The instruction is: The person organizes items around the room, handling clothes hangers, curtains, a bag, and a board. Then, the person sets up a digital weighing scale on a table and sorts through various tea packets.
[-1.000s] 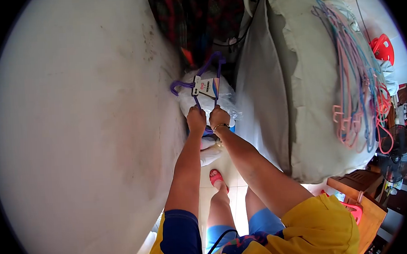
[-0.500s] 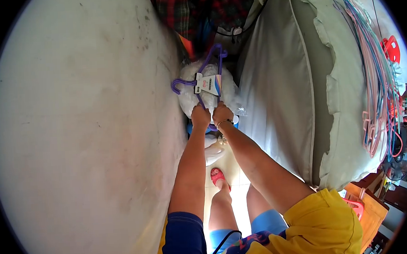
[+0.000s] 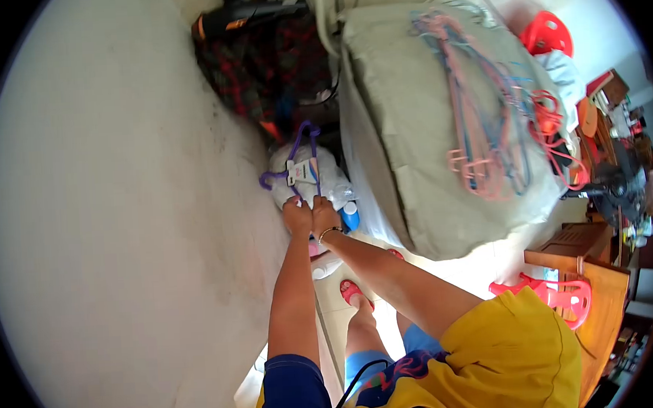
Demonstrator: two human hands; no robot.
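Several purple clothes hangers (image 3: 315,147) are bundled together with a white printed card (image 3: 304,172) around them. My left hand (image 3: 297,216) is closed on their lower left part. Close beside it, my right hand (image 3: 325,216), with a bracelet at the wrist, grips the lower right part. The hooks point away from me and to the left. Behind the hangers sits a stuffed white plastic bag (image 3: 335,180). To the right of my right hand stands a blue bottle (image 3: 350,217). My fingers hide the hangers' near ends.
A pale wall (image 3: 135,214) rises close on my left. At right, a bulky grey-covered object (image 3: 399,111) bears several pink and blue hangers (image 3: 477,122). A dark plaid bag (image 3: 264,70) lies at the back. A red plastic chair (image 3: 575,298) and wooden table (image 3: 605,315) stand at lower right.
My view has shifted, bringing more of the covered object and the room at right into sight. Both hands still hold the purple hangers and are now nearer each other.
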